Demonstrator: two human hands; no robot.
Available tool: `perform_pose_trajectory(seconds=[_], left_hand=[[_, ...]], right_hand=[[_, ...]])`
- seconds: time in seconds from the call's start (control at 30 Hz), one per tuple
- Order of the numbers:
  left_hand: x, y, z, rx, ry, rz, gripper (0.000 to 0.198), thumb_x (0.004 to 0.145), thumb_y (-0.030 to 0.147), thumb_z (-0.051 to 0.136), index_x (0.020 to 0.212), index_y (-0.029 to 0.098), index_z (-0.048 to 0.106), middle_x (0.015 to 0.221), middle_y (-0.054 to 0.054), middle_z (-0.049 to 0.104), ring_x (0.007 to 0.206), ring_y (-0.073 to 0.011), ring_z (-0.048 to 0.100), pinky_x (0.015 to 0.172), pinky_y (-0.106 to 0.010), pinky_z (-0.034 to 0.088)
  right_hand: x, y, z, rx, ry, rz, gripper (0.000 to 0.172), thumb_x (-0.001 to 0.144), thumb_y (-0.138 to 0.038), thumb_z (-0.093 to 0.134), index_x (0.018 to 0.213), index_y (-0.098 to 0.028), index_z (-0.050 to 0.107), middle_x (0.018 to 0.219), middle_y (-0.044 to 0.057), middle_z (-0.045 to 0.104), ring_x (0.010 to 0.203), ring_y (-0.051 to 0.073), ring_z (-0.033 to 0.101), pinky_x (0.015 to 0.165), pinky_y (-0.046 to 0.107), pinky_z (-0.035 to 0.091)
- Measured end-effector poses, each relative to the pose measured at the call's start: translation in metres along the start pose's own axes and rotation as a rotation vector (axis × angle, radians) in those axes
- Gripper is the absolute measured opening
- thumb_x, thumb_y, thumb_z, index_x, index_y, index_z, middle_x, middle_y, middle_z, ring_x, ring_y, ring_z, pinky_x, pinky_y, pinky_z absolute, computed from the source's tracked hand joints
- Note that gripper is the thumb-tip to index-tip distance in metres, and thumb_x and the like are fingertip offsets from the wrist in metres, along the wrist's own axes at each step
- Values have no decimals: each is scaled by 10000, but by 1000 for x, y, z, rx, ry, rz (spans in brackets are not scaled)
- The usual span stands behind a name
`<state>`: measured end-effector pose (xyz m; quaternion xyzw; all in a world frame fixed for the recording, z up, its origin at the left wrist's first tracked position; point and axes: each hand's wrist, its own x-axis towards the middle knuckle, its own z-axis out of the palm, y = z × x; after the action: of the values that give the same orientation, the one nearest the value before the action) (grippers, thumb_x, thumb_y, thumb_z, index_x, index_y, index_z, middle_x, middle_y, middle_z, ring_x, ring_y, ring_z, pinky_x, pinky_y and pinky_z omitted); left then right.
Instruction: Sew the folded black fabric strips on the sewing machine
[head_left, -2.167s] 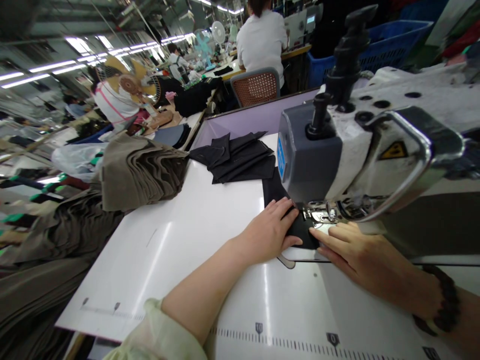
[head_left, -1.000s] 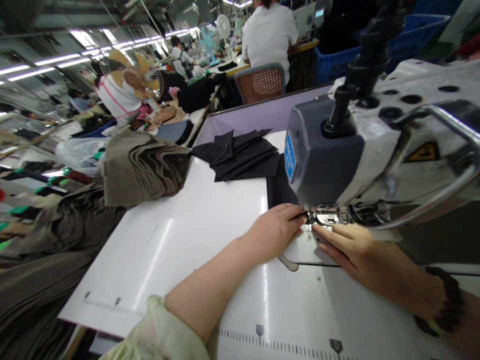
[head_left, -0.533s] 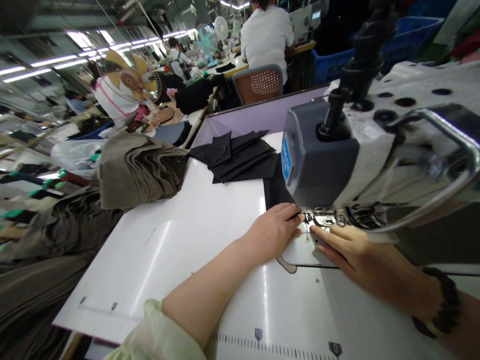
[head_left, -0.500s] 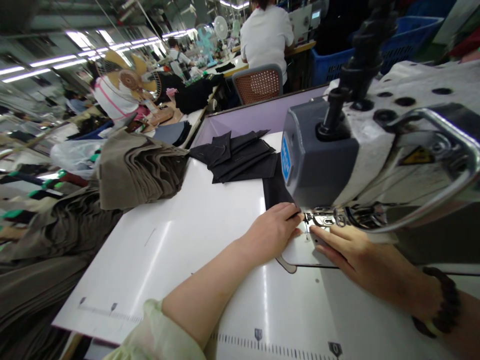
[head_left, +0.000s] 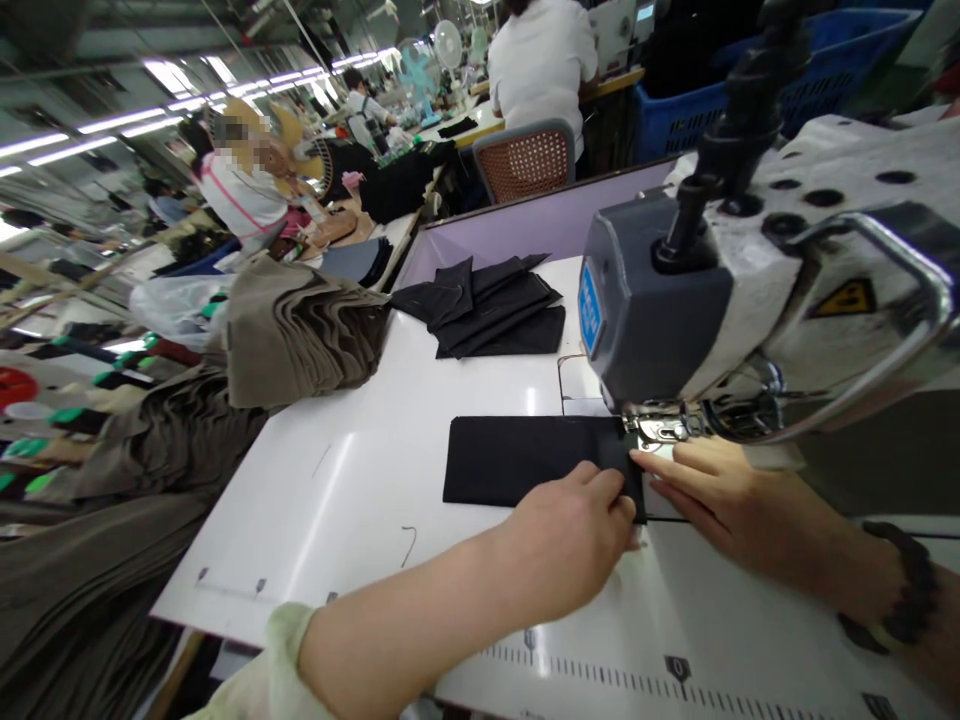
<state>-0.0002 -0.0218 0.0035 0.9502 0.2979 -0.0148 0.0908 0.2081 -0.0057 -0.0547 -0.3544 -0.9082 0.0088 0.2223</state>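
Note:
A flat, folded black fabric piece [head_left: 517, 458] lies on the white table, its right end by the presser foot [head_left: 664, 430] of the sewing machine [head_left: 652, 290]. My left hand [head_left: 574, 535] has its fingers curled on the near right corner of this piece, thumb tucked low and partly hidden. My right hand [head_left: 739, 495] rests beside the foot with fingers stretched out, the index fingertip touching the fabric's right edge. A dark beaded bracelet [head_left: 900, 585] circles the right wrist.
Several black fabric pieces [head_left: 495, 305] are heaped behind, left of the machine head. A thick stack of grey-brown fabric [head_left: 300, 335] stands at the table's left edge. A loose thread [head_left: 409, 545] lies on the tabletop. Ahead, a person in white [head_left: 540, 70] sits on a chair.
The black fabric piece, before mostly behind the machine head, now lies left of the presser foot. My left hand has come toward me, from the needle to the piece's near corner. My right hand stays by the foot.

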Motion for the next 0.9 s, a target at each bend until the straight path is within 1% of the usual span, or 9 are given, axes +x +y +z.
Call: perform_pose_trajectory(seconds=[0.13, 0.2, 0.27, 0.37, 0.47, 0.53, 0.63, 0.8, 0.9], left_hand=[[-2, 1, 6, -39, 34, 75, 226, 915, 162, 385, 961, 50, 577, 986, -129, 569, 939, -208, 509, 821, -312, 481], [-4, 1, 10, -41, 58, 110, 228, 897, 118, 374, 973, 31, 570, 1019, -144, 568, 968, -216, 508, 840, -316, 480], [-5, 2, 12, -40, 80, 105, 244, 901, 122, 353, 984, 32, 564, 1035, -148, 571, 968, -217, 520, 826, -323, 493], [-6, 3, 16, -28, 113, 86, 270, 919, 140, 317, 982, 45, 562, 1043, -147, 579, 961, -208, 541, 819, -330, 505], [-6, 1, 18, -15, 138, 99, 299, 926, 141, 288, 1004, 38, 558, 1071, -149, 582, 988, -208, 546, 870, -332, 491], [-5, -1, 19, -13, 138, 104, 324, 930, 141, 267, 1042, 28, 549, 1096, -146, 583, 1022, -208, 540, 921, -333, 466], [-3, -5, 20, -7, 134, 101, 338, 931, 138, 259, 1088, 20, 535, 1126, -136, 582, 1071, -204, 528, 977, -326, 430], [1, -16, 23, 18, 171, 90, 330, 927, 142, 289, 1121, 11, 522, 1193, -139, 558, 1128, -204, 504, 1008, -321, 410], [6, -22, 23, 18, 173, 90, 327, 931, 142, 294, 1129, 6, 516, 1199, -140, 556, 1150, -192, 490, 1026, -307, 395]], right_hand=[[0, -4, -10, 14, -21, -96, 258, 939, -228, 360, 985, -138, 597, 694, 20, 553, 615, 134, 532, 604, 285, 395], [1, -9, -15, 46, -24, -135, 269, 940, -222, 356, 904, -140, 610, 649, 12, 522, 582, 129, 499, 566, 283, 357], [3, -15, -20, 75, -19, -182, 278, 937, -202, 360, 843, -142, 614, 627, 10, 506, 577, 133, 472, 556, 290, 325], [4, -21, -21, 98, 15, -221, 287, 933, -167, 363, 780, -142, 604, 618, 7, 502, 583, 136, 445, 593, 298, 314], [3, -22, -19, 92, 35, -215, 265, 930, -153, 368, 811, -131, 604, 628, 5, 506, 592, 137, 441, 608, 298, 309], [3, -21, -17, 76, 32, -209, 249, 930, -156, 371, 849, -125, 605, 639, 5, 512, 593, 138, 448, 602, 300, 304], [1, -18, -15, 52, 22, -184, 250, 938, -186, 368, 851, -132, 596, 646, 8, 517, 588, 140, 460, 597, 304, 305], [0, -14, -9, -17, 3, -96, 260, 946, -222, 351, 920, -144, 597, 657, 6, 527, 600, 139, 501, 608, 299, 338], [0, -11, -5, -47, -2, -53, 261, 947, -243, 351, 971, -146, 592, 686, 14, 550, 648, 148, 538, 649, 305, 374]])
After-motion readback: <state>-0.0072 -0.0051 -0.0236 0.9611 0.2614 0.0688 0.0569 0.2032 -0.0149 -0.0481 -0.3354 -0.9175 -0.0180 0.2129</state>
